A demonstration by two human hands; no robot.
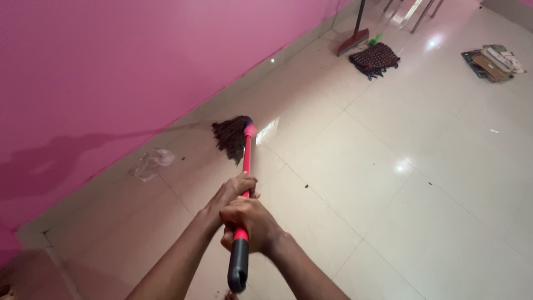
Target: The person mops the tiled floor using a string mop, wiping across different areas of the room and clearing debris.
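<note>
I hold a mop with a red handle (246, 161) and a black end grip (239, 269). My left hand (236, 189) grips the shaft farther along, and my right hand (250, 222) grips it just above the black grip. The dark brown string mop head (230, 136) rests on the pale tiled floor near the pink wall. Both fists are closed around the handle.
A crumpled clear plastic bag (151, 163) lies by the wall's base. Farther off stand a broom (354, 39), a dark woven mat (375, 58), chair legs (422, 14) and a pile of books or papers (493, 62). Small specks dot the tiles.
</note>
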